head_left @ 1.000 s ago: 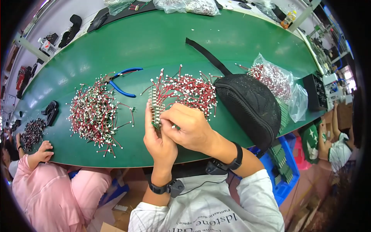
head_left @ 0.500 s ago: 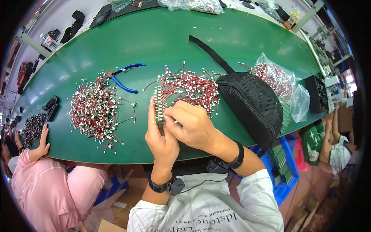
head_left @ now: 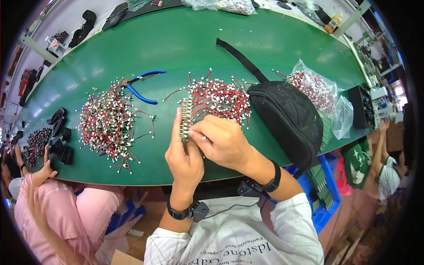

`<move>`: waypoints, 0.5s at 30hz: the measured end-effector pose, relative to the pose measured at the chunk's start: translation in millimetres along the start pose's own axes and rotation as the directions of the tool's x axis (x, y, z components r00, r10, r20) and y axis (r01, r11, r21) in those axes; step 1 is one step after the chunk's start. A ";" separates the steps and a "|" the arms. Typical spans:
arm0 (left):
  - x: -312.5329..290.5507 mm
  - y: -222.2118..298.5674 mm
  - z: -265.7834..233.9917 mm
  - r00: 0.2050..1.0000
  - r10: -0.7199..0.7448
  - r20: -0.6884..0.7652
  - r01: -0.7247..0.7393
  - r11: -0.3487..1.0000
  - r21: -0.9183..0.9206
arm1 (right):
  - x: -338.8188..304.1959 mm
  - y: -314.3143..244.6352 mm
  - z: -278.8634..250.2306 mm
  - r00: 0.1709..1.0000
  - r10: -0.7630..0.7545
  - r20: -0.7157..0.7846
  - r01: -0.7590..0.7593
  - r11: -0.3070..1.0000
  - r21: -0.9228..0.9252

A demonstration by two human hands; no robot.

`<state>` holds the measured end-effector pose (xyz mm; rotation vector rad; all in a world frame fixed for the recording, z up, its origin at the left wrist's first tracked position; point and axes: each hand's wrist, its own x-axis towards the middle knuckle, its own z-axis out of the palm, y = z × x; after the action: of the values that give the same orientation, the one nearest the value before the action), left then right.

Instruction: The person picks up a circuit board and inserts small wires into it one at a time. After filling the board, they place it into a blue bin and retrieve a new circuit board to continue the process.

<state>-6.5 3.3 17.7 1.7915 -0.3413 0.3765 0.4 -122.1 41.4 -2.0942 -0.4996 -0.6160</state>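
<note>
My left hand [head_left: 184, 161] is closed around a narrow panel of small circuit boards [head_left: 185, 121], holding it upright above the table's near side. A row of small pale connectors or pins runs along the panel. My right hand [head_left: 223, 141] pinches at the panel's lower right edge, thumb and forefinger together. A tiny white connector end [head_left: 203, 138] shows between its fingers; the rest of that piece is hidden. Just behind the hands lies a pile of red-and-black wire leads with white connectors [head_left: 225, 99]. To the left is a heap of wired small boards [head_left: 108, 126].
Blue-handled cutters [head_left: 143, 95] lie behind the left heap. A black mesh bag [head_left: 287, 119] sits right of my hands, beside a clear plastic bag of leads [head_left: 316, 90]. A blue crate with green boards [head_left: 329, 190] stands below the table's right edge. A co-worker's hand [head_left: 44, 170] rests at the left edge.
The panel has turned slightly and shifted a little right in my left hand, while my right hand keeps its pinch. Black blocks now show near the co-worker, whose other arm has come into view.
</note>
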 end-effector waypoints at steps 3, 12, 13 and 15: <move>1.2 0.2 -5.6 0.995 -0.069 0.071 0.069 0.998 -0.002 | 0.1 2.7 2.5 1.000 -0.001 -0.019 0.001 1.000 0.015; 0.4 1.2 6.3 0.986 -0.149 -0.079 0.127 0.965 -0.229 | 0.7 0.4 -1.3 1.000 0.014 0.016 -0.014 1.000 -0.003; 1.4 -1.9 5.1 0.986 -0.149 -0.081 0.127 0.965 -0.229 | 1.2 -5.6 -4.5 0.991 0.127 0.043 -0.130 0.989 0.064; 4.3 -11.9 -1.9 0.945 -0.281 -0.165 0.212 0.915 -0.343 | 1.8 -9.3 -10.9 0.969 0.235 0.080 -0.244 0.961 0.128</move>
<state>2.3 7.9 9.5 1.4366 -0.0183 0.3069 -5.9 -125.9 53.8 -2.0086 -0.3078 -0.3647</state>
